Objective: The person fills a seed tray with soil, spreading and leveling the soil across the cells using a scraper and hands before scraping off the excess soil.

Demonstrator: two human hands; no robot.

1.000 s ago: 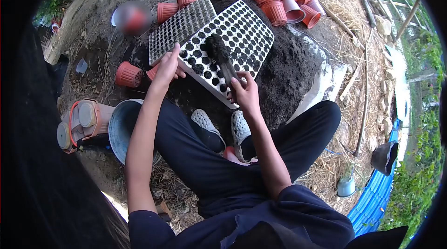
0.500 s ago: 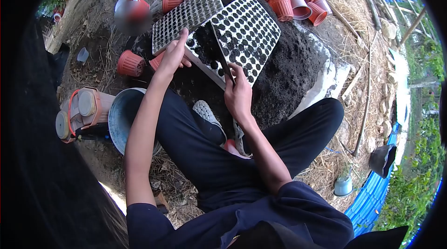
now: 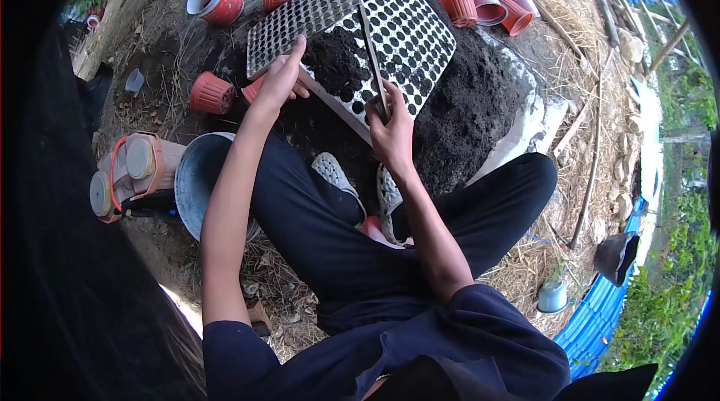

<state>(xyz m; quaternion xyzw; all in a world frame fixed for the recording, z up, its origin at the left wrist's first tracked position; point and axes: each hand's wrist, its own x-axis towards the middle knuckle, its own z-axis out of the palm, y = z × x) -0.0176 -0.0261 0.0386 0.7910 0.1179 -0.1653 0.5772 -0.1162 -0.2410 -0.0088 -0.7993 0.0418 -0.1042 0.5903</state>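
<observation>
My left hand (image 3: 281, 84) rests at the left edge of a white seedling tray (image 3: 409, 30), its thumb pointing up along the side and its fingers partly hidden at the rim. My right hand (image 3: 392, 127) is wrapped round a thin flat dark strip (image 3: 371, 48), which stands on edge across the tray. Loose dark soil (image 3: 334, 63) lies heaped on the tray between the strip and my left hand. To the right of the strip, the round cells hold soil and the white grid between them shows. A second tray (image 3: 300, 18) with smaller cells lies beyond, on the left.
Reddish pots (image 3: 457, 5) lie piled at the back. A soil heap (image 3: 480, 93) sits right of the tray on a white sheet (image 3: 536, 127). At the left are a bucket (image 3: 196, 198), a lone pot (image 3: 211, 93) and a red-white bucket (image 3: 216, 2).
The strip has moved from lying low over the soil to standing on edge. Soil has gathered on the tray's left part. The view has shifted slightly; my left hand stays at the edge.
</observation>
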